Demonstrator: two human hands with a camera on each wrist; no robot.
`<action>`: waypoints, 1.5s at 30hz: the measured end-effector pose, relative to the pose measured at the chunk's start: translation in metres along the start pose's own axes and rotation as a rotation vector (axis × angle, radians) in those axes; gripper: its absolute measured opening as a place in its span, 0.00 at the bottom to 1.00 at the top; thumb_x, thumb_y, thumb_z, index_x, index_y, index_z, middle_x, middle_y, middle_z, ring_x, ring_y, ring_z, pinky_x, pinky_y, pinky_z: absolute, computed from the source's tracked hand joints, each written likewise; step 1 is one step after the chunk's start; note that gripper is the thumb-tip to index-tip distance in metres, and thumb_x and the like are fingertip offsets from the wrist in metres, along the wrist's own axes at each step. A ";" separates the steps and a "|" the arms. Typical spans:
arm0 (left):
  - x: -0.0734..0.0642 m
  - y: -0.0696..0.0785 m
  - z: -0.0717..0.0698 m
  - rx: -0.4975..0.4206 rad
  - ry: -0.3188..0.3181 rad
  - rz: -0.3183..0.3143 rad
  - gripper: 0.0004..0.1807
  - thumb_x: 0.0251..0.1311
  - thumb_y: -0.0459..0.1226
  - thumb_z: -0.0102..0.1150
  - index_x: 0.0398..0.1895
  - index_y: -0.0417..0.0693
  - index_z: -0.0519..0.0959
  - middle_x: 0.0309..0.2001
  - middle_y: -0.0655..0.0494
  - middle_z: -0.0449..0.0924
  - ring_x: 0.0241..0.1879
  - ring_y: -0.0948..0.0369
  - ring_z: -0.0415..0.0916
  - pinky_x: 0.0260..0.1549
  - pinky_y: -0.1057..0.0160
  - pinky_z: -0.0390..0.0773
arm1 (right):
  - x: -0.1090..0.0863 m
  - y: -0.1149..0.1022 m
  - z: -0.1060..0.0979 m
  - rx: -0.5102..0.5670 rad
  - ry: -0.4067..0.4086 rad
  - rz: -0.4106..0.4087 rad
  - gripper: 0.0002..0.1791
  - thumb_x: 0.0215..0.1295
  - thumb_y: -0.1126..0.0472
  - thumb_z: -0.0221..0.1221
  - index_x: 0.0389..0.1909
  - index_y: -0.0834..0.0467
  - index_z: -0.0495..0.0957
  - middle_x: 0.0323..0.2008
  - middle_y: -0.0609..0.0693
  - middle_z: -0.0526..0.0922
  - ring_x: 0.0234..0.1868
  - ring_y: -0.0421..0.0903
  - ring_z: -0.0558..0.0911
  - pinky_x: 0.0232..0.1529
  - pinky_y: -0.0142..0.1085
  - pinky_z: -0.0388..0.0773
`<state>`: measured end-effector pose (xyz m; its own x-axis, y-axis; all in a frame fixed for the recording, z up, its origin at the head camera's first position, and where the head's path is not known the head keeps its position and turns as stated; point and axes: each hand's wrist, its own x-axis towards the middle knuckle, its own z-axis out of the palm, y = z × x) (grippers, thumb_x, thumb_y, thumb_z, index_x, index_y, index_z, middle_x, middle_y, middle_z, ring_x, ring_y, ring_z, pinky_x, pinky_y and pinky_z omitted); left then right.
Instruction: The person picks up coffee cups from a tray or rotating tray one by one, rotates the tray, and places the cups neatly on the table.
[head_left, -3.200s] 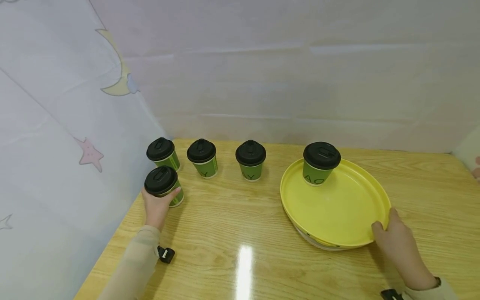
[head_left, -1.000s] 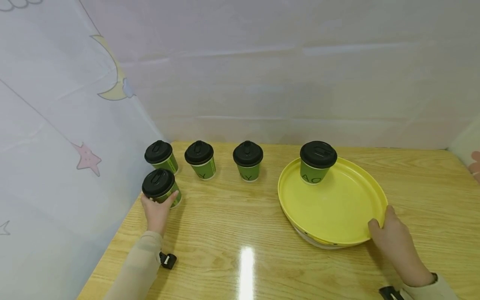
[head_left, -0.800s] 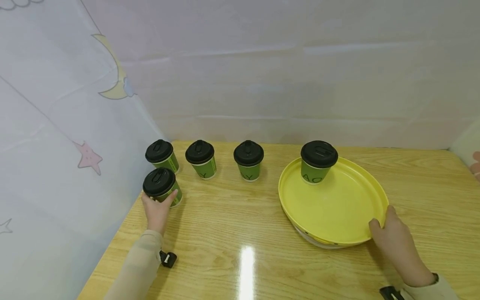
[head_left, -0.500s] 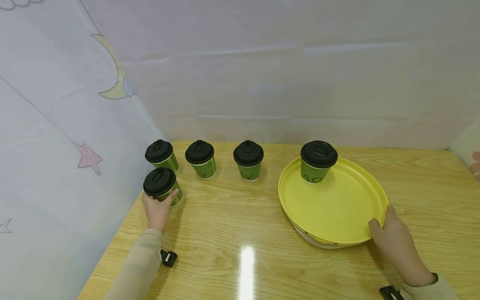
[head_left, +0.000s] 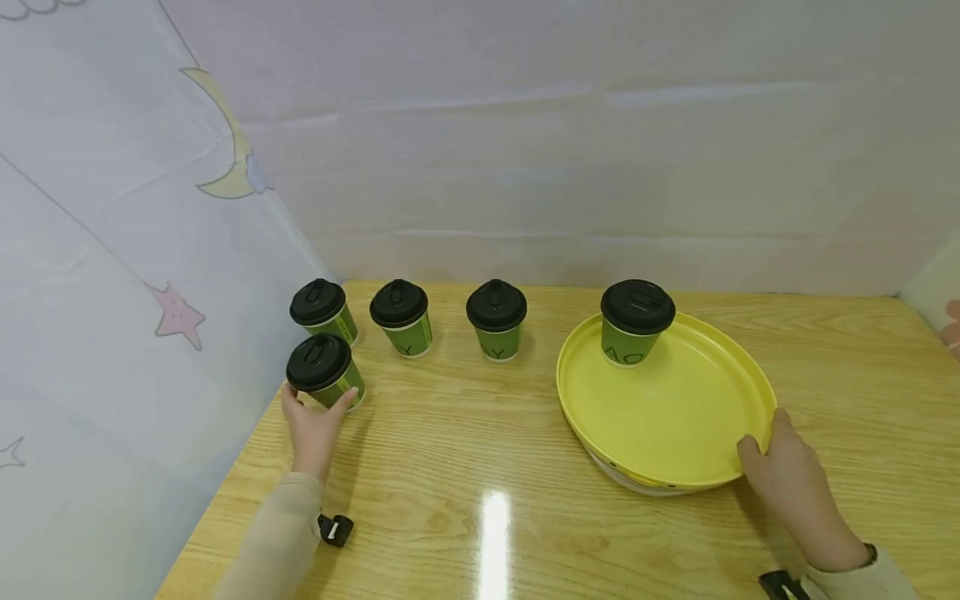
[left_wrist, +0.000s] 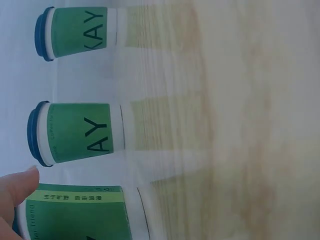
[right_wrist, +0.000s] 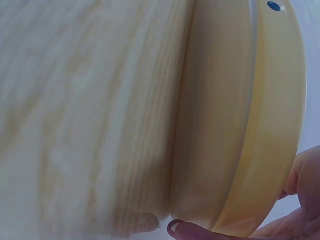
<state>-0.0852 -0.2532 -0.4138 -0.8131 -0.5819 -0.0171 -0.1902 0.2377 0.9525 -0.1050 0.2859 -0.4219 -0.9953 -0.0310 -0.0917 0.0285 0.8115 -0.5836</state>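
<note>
At the table's left edge stands a green paper coffee cup (head_left: 330, 387) with a black lid. My left hand (head_left: 313, 433) is right behind it, thumb and fingers spread on either side. In the left wrist view the thumb (left_wrist: 22, 186) lies next to the cup's lid end. My right hand (head_left: 791, 479) grips the near right rim of a round yellow tray (head_left: 697, 417), thumb on top. The right wrist view shows fingers (right_wrist: 200, 231) under the tray's edge. Another lidded cup (head_left: 632, 337) stands upright on the tray, toward its far left side.
Along the back of the table (head_left: 435, 467) stand three more lidded cups: a left one (head_left: 322, 312), a middle one (head_left: 408, 329) and a right one (head_left: 498, 333). A printed cloth (head_left: 165, 250) hangs along the left side and behind the table.
My left hand has loosened from the front left cup and drawn back slightly, while the cup stays in place. The right hand, the tray and the other cups have not moved.
</note>
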 end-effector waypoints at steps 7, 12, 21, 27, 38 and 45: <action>-0.014 0.005 -0.002 -0.058 0.006 -0.035 0.59 0.61 0.44 0.66 0.76 0.45 0.27 0.76 0.44 0.29 0.74 0.47 0.29 0.70 0.45 0.49 | -0.002 0.000 0.001 0.011 0.013 -0.006 0.38 0.70 0.63 0.38 0.61 0.90 0.32 0.36 0.83 0.69 0.21 0.52 0.71 0.17 0.39 0.68; -0.026 0.007 -0.002 -0.088 0.001 -0.049 0.59 0.62 0.43 0.64 0.76 0.46 0.26 0.77 0.46 0.27 0.75 0.49 0.27 0.71 0.46 0.46 | -0.002 -0.001 0.000 0.008 0.007 -0.005 0.38 0.71 0.63 0.38 0.61 0.90 0.31 0.47 0.92 0.61 0.23 0.55 0.72 0.18 0.40 0.68; -0.050 0.003 0.001 -0.169 0.027 -0.025 0.55 0.63 0.39 0.64 0.77 0.44 0.31 0.77 0.47 0.32 0.75 0.53 0.29 0.72 0.52 0.39 | -0.002 -0.003 -0.002 0.004 0.002 0.000 0.38 0.71 0.63 0.38 0.61 0.90 0.32 0.48 0.92 0.60 0.26 0.58 0.72 0.20 0.42 0.71; -0.060 0.004 0.006 -0.167 0.009 -0.002 0.54 0.62 0.40 0.64 0.76 0.40 0.33 0.76 0.45 0.34 0.75 0.51 0.31 0.72 0.52 0.40 | -0.001 -0.002 -0.002 -0.004 0.006 0.002 0.38 0.70 0.63 0.39 0.61 0.91 0.32 0.50 0.94 0.56 0.29 0.63 0.73 0.24 0.45 0.74; -0.073 0.007 0.016 -0.162 -0.034 0.019 0.51 0.63 0.36 0.63 0.75 0.36 0.35 0.76 0.40 0.37 0.75 0.48 0.35 0.72 0.49 0.41 | -0.003 0.001 0.001 0.003 0.019 -0.013 0.38 0.70 0.63 0.39 0.61 0.91 0.34 0.41 0.88 0.67 0.23 0.55 0.72 0.18 0.41 0.70; -0.078 0.013 0.025 -0.189 -0.087 0.078 0.47 0.63 0.33 0.62 0.75 0.35 0.41 0.75 0.42 0.42 0.75 0.50 0.37 0.71 0.48 0.42 | 0.000 0.002 0.000 0.000 0.003 -0.013 0.38 0.70 0.63 0.40 0.61 0.91 0.33 0.50 0.93 0.58 0.29 0.62 0.73 0.23 0.45 0.74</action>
<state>-0.0383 -0.1852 -0.4080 -0.8672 -0.4964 0.0402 -0.0251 0.1241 0.9920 -0.1048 0.2870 -0.4232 -0.9959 -0.0392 -0.0815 0.0159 0.8111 -0.5847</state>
